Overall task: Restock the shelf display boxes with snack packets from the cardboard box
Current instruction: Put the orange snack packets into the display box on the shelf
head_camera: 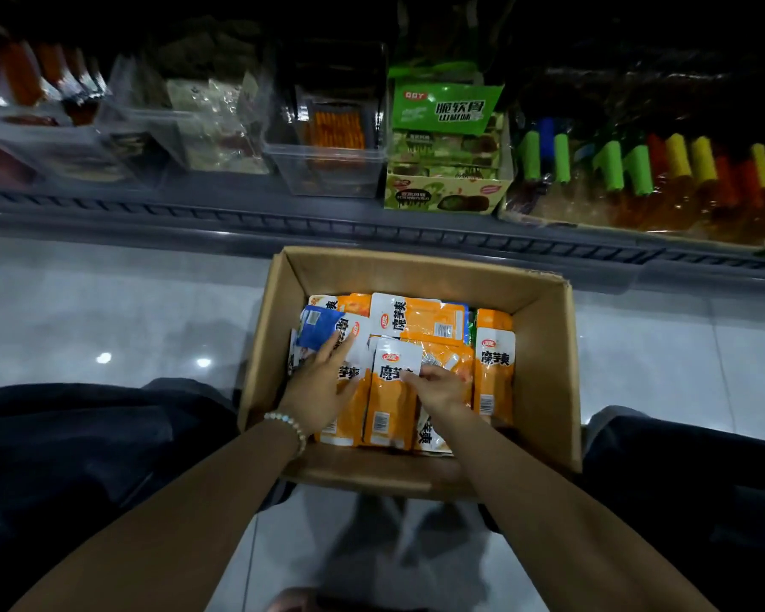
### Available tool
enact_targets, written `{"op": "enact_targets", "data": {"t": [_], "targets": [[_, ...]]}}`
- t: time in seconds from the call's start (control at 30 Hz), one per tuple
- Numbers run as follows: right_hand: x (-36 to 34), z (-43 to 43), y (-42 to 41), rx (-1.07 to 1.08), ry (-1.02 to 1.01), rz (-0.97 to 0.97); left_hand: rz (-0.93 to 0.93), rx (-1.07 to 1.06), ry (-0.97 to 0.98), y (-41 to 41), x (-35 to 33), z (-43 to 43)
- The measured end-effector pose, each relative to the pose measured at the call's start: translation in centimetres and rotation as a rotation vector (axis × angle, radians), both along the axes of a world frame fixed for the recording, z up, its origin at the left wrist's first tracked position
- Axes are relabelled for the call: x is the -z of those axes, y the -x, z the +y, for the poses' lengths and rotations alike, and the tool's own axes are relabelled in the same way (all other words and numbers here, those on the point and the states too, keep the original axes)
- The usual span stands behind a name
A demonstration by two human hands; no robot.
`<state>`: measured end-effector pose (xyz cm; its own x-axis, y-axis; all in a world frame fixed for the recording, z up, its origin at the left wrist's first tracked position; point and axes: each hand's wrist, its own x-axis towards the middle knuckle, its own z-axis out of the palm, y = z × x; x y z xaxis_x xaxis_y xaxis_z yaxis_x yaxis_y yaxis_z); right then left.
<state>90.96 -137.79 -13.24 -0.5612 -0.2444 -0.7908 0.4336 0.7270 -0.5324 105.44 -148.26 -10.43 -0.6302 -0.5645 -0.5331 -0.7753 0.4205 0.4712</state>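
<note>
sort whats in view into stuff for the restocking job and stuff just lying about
Job: cardboard box, orange snack packets, green display box on shelf, left hand resting on packets, right hand pinching one.
Lying about: colour-capped tubes, bead bracelet.

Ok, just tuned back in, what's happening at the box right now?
A person is low before the shelf, with the open cardboard box on the floor between the legs. It is full of orange snack packets. The left hand lies flat on the packets at the left, fingers straight. The right hand seems to pinch the top of the middle packet. No packet is lifted clear yet. The green display box on the shelf holds packets.
</note>
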Motion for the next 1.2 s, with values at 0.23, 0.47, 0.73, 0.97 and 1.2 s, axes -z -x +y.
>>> {"op": "enact_targets", "data": {"t": [0.23, 0.47, 0.73, 0.97, 1.2], "targets": [[-1.1, -0.5, 2.5, 0.149, 0.190, 0.122, -0.038, 0.050, -0.027, 2.9, 0.3, -1.0], [-0.2, -1.2, 7.7, 0.183, 0.054, 0.081, -0.146, 0.184, -0.033, 6.7, 0.7, -1.7], [0.7, -1.2, 7.5, 0.143, 0.100, 0.051, -0.222, 0.256, -0.078, 7.6, 1.8, -1.6], [-2.0, -0.5, 6.0, 0.149, 0.258, 0.101, -0.114, 0.075, -0.169, 8.9, 0.4, 0.3], [-9.2, -0.4, 6.8, 0.226, 0.423, -0.106, 0.198, -0.364, -0.767, 9.1, -5.9, -0.2]]}}
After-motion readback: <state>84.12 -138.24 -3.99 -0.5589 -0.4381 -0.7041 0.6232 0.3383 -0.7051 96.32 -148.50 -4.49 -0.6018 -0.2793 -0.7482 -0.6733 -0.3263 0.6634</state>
